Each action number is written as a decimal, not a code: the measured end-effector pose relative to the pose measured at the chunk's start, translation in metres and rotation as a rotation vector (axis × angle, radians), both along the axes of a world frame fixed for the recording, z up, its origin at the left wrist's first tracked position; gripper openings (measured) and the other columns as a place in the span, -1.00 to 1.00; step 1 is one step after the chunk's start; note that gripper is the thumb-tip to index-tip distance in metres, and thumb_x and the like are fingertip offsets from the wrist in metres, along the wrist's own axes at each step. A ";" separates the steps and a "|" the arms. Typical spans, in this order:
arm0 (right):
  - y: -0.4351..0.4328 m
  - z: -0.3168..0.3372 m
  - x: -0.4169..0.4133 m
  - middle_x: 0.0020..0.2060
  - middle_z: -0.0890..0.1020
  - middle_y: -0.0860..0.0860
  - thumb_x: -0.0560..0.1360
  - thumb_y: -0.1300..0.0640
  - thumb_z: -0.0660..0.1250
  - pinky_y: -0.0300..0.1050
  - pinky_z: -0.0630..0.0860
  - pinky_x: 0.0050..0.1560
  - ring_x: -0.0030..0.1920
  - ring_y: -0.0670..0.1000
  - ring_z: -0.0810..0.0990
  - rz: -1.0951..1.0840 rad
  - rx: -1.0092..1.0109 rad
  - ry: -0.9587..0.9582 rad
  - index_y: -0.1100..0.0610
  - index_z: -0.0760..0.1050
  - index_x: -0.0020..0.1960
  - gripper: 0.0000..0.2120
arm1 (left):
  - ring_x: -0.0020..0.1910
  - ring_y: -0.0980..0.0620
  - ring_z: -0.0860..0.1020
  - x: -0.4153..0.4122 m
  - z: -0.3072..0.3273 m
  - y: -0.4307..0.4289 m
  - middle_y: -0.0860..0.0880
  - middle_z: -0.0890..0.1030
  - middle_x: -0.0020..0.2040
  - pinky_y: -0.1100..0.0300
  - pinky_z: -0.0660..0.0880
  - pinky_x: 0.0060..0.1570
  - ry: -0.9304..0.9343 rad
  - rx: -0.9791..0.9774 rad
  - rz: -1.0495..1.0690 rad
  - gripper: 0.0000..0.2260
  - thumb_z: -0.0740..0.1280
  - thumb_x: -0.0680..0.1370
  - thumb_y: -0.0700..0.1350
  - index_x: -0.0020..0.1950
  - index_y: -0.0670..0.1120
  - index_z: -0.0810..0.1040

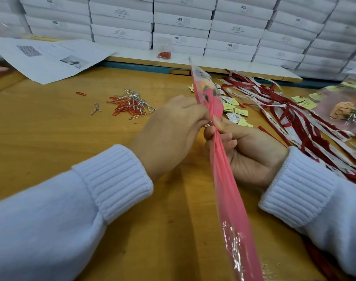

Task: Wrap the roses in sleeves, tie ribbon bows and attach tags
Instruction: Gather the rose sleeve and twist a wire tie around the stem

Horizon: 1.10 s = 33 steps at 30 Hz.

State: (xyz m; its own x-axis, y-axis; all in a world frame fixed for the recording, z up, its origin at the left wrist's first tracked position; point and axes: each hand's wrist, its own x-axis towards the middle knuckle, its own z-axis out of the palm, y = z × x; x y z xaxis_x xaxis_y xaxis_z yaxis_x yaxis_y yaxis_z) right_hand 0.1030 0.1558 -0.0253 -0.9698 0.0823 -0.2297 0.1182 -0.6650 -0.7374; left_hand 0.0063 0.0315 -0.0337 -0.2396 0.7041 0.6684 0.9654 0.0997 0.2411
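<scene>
A rose in a pink plastic sleeve runs from the bottom right up to the table's middle, its orange bloom showing at the clear top. My right hand grips the gathered sleeve just below the bloom. My left hand pinches something small and silvery against the sleeve at the same spot; what it is stays unclear. Red and white ribbons lie spread to the right. Yellow and white tags are scattered behind my right hand.
A pile of red paper clips and silver wire ties lies left of my hands. Printed sheets lie at the back left. Stacked white boxes wall off the back. Another sleeved rose lies at the right edge.
</scene>
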 end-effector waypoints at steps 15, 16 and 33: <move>0.001 -0.001 0.001 -0.40 0.54 0.05 0.43 0.23 0.26 -0.45 0.28 -0.67 -0.59 -0.18 0.40 0.190 0.045 0.136 0.15 0.41 0.00 -0.84 | -0.25 0.12 0.46 -0.008 0.017 -0.010 -0.01 0.47 -0.27 0.33 0.52 -0.28 -1.864 -0.215 -0.447 -0.93 0.31 0.39 -0.18 -0.15 -0.13 0.52; 0.002 0.000 0.001 -0.40 0.54 0.05 0.42 0.23 0.27 -0.45 0.27 -0.68 -0.60 -0.18 0.40 0.180 0.024 0.130 0.14 0.43 -0.01 -0.85 | -0.26 0.11 0.47 -0.006 0.016 -0.009 -0.02 0.48 -0.25 0.31 0.52 -0.26 -1.837 -0.197 -0.426 -0.90 0.32 0.39 -0.16 -0.12 -0.13 0.52; -0.003 0.001 0.001 -0.44 0.47 0.01 0.48 0.19 0.16 -0.47 0.23 -0.66 -0.63 -0.18 0.33 -0.031 -0.043 0.049 0.15 0.33 0.01 -0.89 | -0.10 -0.09 0.58 0.001 0.002 -0.007 -0.04 0.64 -0.14 -0.07 0.48 -0.07 0.082 0.003 0.091 -0.84 0.30 0.49 -0.11 -0.05 -0.14 0.61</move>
